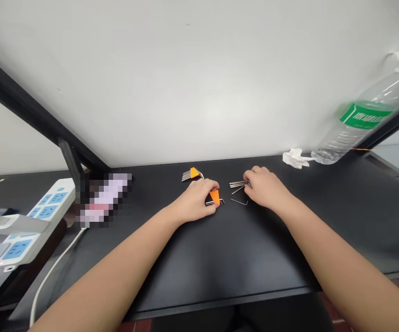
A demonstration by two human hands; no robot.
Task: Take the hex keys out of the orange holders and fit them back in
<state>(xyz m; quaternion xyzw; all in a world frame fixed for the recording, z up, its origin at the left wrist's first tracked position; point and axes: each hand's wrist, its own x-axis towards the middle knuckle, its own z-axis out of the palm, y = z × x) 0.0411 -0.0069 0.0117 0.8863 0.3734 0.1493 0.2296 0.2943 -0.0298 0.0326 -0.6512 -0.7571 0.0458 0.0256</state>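
My left hand (199, 200) grips an orange hex key holder (215, 197) with a hex key through it, low over the black tabletop. Just behind that hand lies a second orange holder (194, 173) filled with several hex keys. To the right, my right hand (263, 185) has its fingers curled over the bent ends of several loose hex keys (238, 184), whose long arms point left. Between the two hands a small thin hex key (240, 201) lies by itself on the table. The right fingertips are partly hidden.
A large clear bottle (365, 115) with a green label stands at the back right, beside a crumpled white tissue (296, 158). On the left are a blurred-out phone (105, 198), its white cable (56, 269) and a power strip (45, 216). Black frame bars (29, 101) rise there too.
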